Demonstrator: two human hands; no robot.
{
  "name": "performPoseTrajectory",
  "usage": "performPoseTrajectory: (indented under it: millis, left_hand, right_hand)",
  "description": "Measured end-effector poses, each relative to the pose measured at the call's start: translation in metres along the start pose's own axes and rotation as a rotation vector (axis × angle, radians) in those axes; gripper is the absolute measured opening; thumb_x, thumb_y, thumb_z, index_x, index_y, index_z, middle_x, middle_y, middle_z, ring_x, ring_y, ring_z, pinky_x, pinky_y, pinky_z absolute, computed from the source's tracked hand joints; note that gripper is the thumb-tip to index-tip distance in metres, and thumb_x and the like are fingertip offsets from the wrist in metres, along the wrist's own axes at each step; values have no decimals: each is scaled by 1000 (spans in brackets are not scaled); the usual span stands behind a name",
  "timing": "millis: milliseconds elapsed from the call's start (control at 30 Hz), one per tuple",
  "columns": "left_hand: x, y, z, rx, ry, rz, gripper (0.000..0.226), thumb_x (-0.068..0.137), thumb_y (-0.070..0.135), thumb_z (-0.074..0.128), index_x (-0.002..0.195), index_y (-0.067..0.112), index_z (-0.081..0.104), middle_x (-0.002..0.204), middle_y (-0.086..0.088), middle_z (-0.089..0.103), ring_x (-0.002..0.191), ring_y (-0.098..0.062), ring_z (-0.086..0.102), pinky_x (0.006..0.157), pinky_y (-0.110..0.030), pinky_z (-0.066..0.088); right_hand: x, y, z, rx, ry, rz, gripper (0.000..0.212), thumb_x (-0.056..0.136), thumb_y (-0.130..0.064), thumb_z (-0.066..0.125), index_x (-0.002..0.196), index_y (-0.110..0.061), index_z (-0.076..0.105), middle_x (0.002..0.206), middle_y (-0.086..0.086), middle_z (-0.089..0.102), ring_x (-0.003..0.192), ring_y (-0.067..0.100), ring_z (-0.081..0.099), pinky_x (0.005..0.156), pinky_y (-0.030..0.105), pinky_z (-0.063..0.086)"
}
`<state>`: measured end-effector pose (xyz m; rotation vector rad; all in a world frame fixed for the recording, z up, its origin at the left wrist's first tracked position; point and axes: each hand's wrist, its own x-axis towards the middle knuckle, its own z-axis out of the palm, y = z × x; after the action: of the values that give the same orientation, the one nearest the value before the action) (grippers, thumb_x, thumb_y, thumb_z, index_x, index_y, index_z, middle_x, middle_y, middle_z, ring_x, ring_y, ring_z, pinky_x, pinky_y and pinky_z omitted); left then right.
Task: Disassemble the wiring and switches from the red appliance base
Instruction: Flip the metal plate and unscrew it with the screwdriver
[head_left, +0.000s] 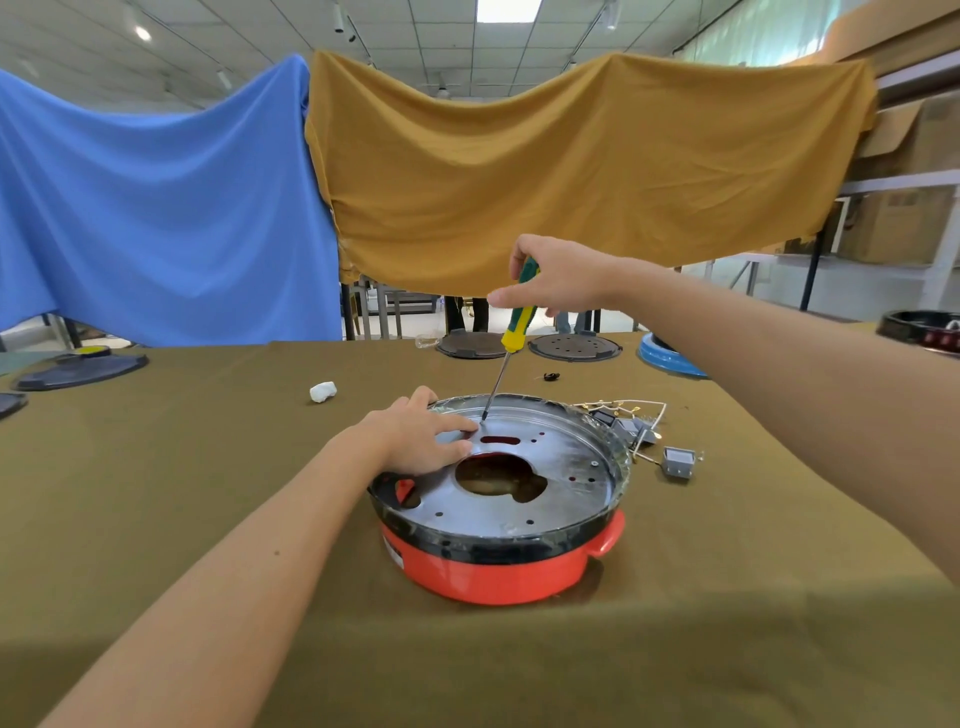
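Observation:
The red appliance base (498, 577) sits upside down on the olive table, its silver metal plate (561, 483) facing up with a large cut-out in the middle. My left hand (421, 436) lies flat on the plate's left rim, fingers spread. My right hand (556, 278) grips a green and yellow screwdriver (519, 322) held nearly upright. Its tip touches the plate near the far left rim, just beside my left fingertips. White wiring with grey switches (644, 431) lies on the table to the right of the base.
A small white lump (323, 391) lies left of the base. Dark round plates (574, 347) and a blue ring (667, 358) stand along the table's far edge, with more dark lids (78, 370) at the far left. Blue and mustard cloths hang behind.

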<state>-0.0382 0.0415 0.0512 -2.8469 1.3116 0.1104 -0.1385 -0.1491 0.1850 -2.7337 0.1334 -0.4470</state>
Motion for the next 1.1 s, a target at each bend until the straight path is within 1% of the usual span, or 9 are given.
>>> performPoseTrajectory:
  millis: [67,133,233,400,600,767,900,967,1100]
  left_hand:
    - [0,0,0,1,3,-4,48,94,67,34,142,59,31,157,-2,15,139,-32,29,107,-52,35]
    - [0,0,0,-1,6,-5,48,94,68,33,142,59,32,157,-2,14,140,-31,29,108,-52,34]
    - [0,0,0,7,9,-1,49,94,68,33,143,58,32,157,-3,14,141,-31,27,108,-52,34]
    - [-1,0,0,12,3,-4,49,95,67,33,143,58,31,157,-3,14,141,-31,28,108,-52,35]
    - [-1,0,0,5,16,-11,47,95,67,33,141,59,33,156,-3,17,140,-30,29,110,-52,33]
    - [0,0,0,3,10,-4,47,94,68,33,141,60,32,156,-2,16,141,-30,28,109,-53,33]
    - [0,0,0,2,15,-4,47,95,67,33,141,59,33,156,-2,16,140,-30,29,109,-53,33]
    - [0,-1,0,1,12,-6,47,95,67,33,141,59,33,157,-2,16,140,-30,28,110,-53,32]
    - [-1,0,0,-1,7,1,47,95,67,33,142,59,32,156,-3,16,140,-30,28,110,-53,32]
  right_hand:
    - [1,2,2,-45,42,-3,35,96,-41,62,112,-12,50,97,2,57,76,14,58,61,25,54]
    - [2,3,2,59,52,-16,25,97,-23,64,114,-9,51,99,6,57,76,16,56,59,23,52]
    - [-1,4,0,208,18,-20,34,87,-2,65,118,-6,52,99,10,51,74,18,53,52,17,48]
    - [-2,5,2,-20,63,-34,36,93,-41,65,112,-12,54,95,2,55,75,15,51,62,25,45]
    - [-3,8,0,213,37,-38,33,87,-4,67,118,-8,54,100,14,55,66,15,51,46,16,42]
    - [-2,7,1,-8,55,-5,38,95,-43,62,112,-11,54,93,5,59,74,17,54,65,31,48]
    - [-2,10,0,151,41,-29,25,94,-17,66,115,-8,55,88,6,55,66,15,49,51,21,44]
    - [-4,11,-2,215,5,-25,30,88,-4,67,116,-7,55,91,9,54,71,17,51,55,22,46]
    - [-7,11,1,59,28,-18,33,92,-35,69,111,-12,54,95,4,59,74,17,55,63,28,49]
